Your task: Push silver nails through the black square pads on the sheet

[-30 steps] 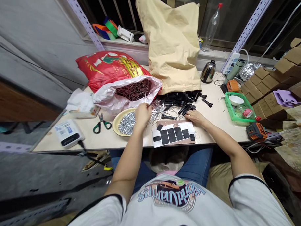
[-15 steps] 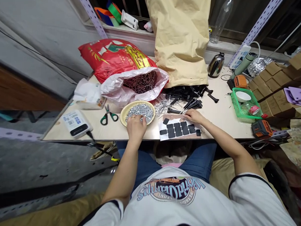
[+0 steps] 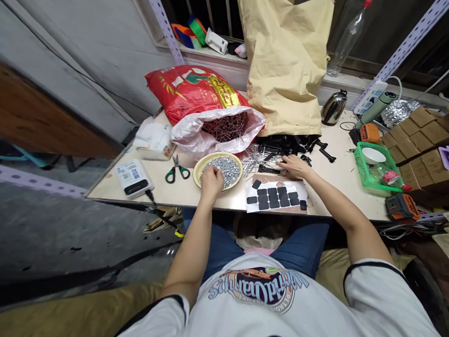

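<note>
My left hand (image 3: 211,182) is closed over the near-left rim of a cream bowl (image 3: 197,165). Small silvery metal pieces (image 3: 228,169) fill that bowl. Whatever its fingers hold is too small or too hidden to make out. My right hand (image 3: 295,166) reaches to the edge of a pile of black plastic pieces (image 3: 278,146), its fingers stretched out and apart. Thin metal pins or screws (image 3: 254,158) lie between the bowl and the pile. In front of my right hand, a white sheet with black rounded squares (image 3: 273,197) rests on a brownish board.
Green-handled scissors (image 3: 176,170) lie left of the bowl, beside a white device with a cable (image 3: 133,178). Behind stand a red sack of long screws (image 3: 203,93) and a large tan bag (image 3: 285,68). A green basket (image 3: 364,176) and cardboard boxes (image 3: 427,137) occupy the right.
My left hand has closed into a fist and lifted slightly at the bowl's near side. My right hand has moved from the board's top edge to the black pieces. The view has shifted.
</note>
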Demonstrator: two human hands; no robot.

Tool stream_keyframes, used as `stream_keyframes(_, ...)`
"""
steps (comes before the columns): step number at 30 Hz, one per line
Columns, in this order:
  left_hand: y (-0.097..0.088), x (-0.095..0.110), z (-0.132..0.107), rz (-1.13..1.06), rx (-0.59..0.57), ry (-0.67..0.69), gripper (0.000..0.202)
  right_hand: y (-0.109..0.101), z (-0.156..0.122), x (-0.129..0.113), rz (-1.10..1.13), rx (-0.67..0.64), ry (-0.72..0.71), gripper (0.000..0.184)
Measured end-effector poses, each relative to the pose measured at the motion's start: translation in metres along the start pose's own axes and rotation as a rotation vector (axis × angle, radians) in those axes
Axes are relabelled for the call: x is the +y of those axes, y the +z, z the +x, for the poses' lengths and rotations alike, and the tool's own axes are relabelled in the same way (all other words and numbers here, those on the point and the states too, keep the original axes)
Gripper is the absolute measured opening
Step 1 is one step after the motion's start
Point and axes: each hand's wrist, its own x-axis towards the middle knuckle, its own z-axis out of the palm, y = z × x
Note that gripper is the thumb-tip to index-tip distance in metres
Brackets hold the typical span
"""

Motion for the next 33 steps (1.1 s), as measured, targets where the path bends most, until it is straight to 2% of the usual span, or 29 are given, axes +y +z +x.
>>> stream_keyframes(2,0.001,0.002,-0.001,-0.267,0.007,-0.082,0.009,-0.008,-0.001,-0.001,0.024,0.027,0.068,0.047)
stream_keyframes(4,0.004,0.006,-0.002,-0.521,-0.003,-0.132,0.013,-0.019,-0.001,-0.009,0.078,0.057,0.166,0.043)
stream_keyframes(7,0.01,0.014,-0.006,-0.843,-0.062,-0.141,0.023,-0.037,0.001,-0.039,0.232,0.158,0.281,0.027)
stream_keyframes(10,0.019,0.022,-0.014,-1.109,-0.19,-0.182,0.034,-0.054,0.005,-0.078,0.371,0.299,0.258,0.026)
stream_keyframes(12,0.024,0.025,-0.019,-1.217,-0.257,-0.224,0.033,-0.064,0.008,-0.1,0.414,0.352,0.221,0.027)
stream_keyframes(15,0.032,0.026,-0.025,-1.301,-0.285,-0.258,0.023,-0.076,0.012,-0.12,0.395,0.325,0.236,0.028)
stream_keyframes(18,0.038,0.026,-0.028,-1.399,-0.263,-0.282,0.019,-0.084,0.013,-0.129,0.34,0.271,0.277,0.028)
stream_keyframes(25,0.045,0.028,-0.032,-1.49,-0.186,-0.291,0.023,-0.089,0.01,-0.134,0.252,0.2,0.307,0.025)
stream_keyframes(33,0.049,0.032,-0.034,-1.484,-0.14,-0.196,0.035,-0.086,0.008,-0.134,0.332,0.218,0.328,0.026)
